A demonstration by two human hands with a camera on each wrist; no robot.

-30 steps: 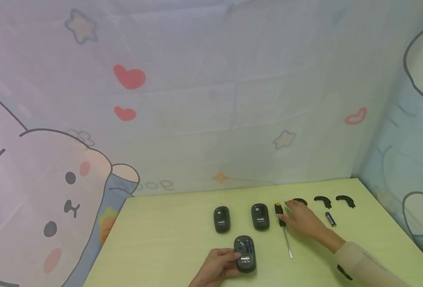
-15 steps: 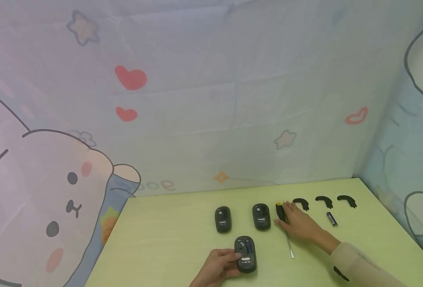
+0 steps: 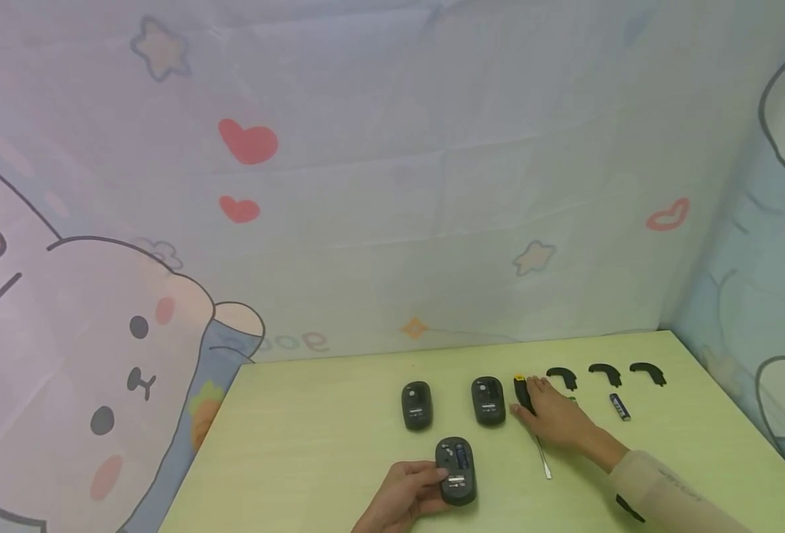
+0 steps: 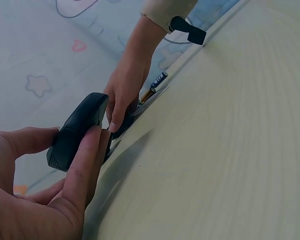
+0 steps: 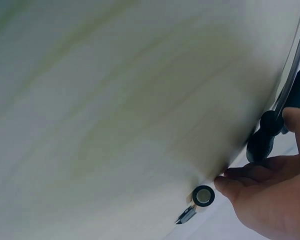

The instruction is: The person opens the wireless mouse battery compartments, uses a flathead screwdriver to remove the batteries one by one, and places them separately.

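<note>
My left hand (image 3: 408,494) holds a black computer mouse (image 3: 456,481) with its underside up. A battery sits in the mouse's uncovered compartment. In the left wrist view, thumb and fingers clasp the mouse (image 4: 80,131) by its edges. My right hand (image 3: 552,414) is at a screwdriver (image 3: 524,394) with a black and yellow handle that lies on the table. Its fingers lie fairly straight on the right of the handle, its thumb on the left. In the right wrist view, the thumb tip overlaps the screwdriver's collar (image 5: 271,123). The hand hides part of the screwdriver.
Two more upturned mice, one on the left (image 3: 417,406) and one on the right (image 3: 488,401), lie behind. Three black curved pieces (image 3: 606,374) line the back right. A loose battery (image 3: 620,407) lies before them. A green-ended object (image 3: 572,400) shows beside my right hand.
My right hand has settled lower over the screwdriver, uncovering the leftmost curved piece. The screwdriver's tip has swung slightly right. My left hand and its mouse keep still.
</note>
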